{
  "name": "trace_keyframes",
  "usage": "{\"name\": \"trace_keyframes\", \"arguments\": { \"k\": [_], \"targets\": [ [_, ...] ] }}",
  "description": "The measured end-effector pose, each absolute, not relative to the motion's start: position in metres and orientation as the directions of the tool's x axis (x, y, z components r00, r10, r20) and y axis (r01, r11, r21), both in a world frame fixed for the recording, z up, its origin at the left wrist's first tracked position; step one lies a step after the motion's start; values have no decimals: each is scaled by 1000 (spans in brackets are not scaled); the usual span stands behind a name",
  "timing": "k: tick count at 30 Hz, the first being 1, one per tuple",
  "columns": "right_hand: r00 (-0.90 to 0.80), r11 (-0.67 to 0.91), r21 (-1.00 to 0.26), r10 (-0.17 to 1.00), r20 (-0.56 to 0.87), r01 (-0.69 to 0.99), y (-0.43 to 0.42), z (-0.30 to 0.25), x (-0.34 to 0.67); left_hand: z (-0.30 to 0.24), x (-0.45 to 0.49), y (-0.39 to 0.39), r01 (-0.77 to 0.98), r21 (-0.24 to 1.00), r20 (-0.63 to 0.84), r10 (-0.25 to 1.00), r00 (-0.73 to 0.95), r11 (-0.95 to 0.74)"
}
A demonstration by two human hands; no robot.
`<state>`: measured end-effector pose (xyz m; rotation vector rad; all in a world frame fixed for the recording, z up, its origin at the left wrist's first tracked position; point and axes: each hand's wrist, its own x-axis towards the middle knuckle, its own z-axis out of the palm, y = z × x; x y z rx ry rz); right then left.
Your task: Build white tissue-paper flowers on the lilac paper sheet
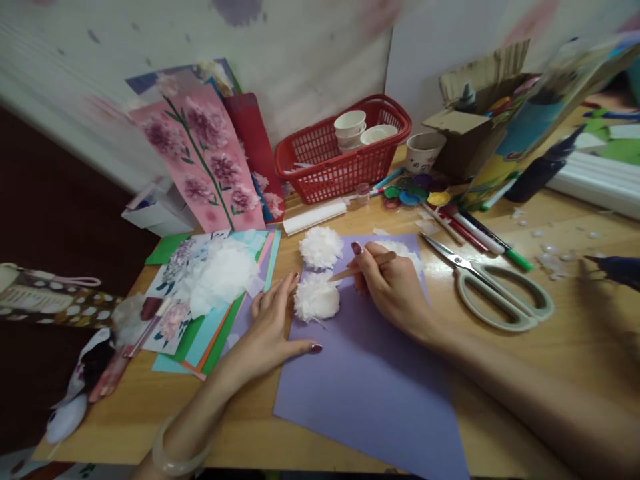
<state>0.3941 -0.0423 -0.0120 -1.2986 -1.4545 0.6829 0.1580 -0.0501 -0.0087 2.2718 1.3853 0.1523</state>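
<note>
My right hand (393,283) grips a flat wooden craft stick (350,272), whose tip touches the upper edge of a white tissue-paper flower (316,298). This flower lies at the left edge of a purple sheet of paper (370,387). Just above it sits a second white paper flower (321,247). A third white flower (400,252) is partly hidden behind my right hand. My left hand (273,327) rests open beside the nearer flower, thumb stretched onto the purple sheet and fingertips close to the petals; whether they touch is unclear.
Scissors (470,260) lie right of the sheet, near several pens and paint lids. Behind stand a red basket (340,170) with paper cups and a pink flower picture (205,160). Coloured papers (200,347) and white tissue (220,273) are piled left. A dark nozzle (615,268) enters from the right.
</note>
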Motion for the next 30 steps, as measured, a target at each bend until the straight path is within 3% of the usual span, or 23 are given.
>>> {"name": "trace_keyframes", "arguments": {
  "k": [6,9,13,19,24,26,30],
  "targets": [
    [231,278,-928,914,335,247,-48,-7,400,-3,160,-52,830,425,-118,887,446,-360],
    [274,305,-930,894,354,205,-49,-5,403,11,148,-46,811,429,58,908,415,-398],
    [316,309,-934,881,352,179,-51,-2,405,29,121,-35,864,401,280,939,201,-305],
    [315,350,-926,871,378,142,-55,-1,408,11,106,-22,939,248,153,967,205,-239],
    [184,399,-901,885,427,171,-54,-8,407,-4,112,-15,946,207,197,958,208,-248],
    [114,405,-882,891,440,241,-53,-11,404,-4,113,-15,932,258,246,950,193,-256],
    [9,429,-837,888,459,339,-52,-16,399,-2,114,-17,818,523,338,939,57,-238]
  ]
}}
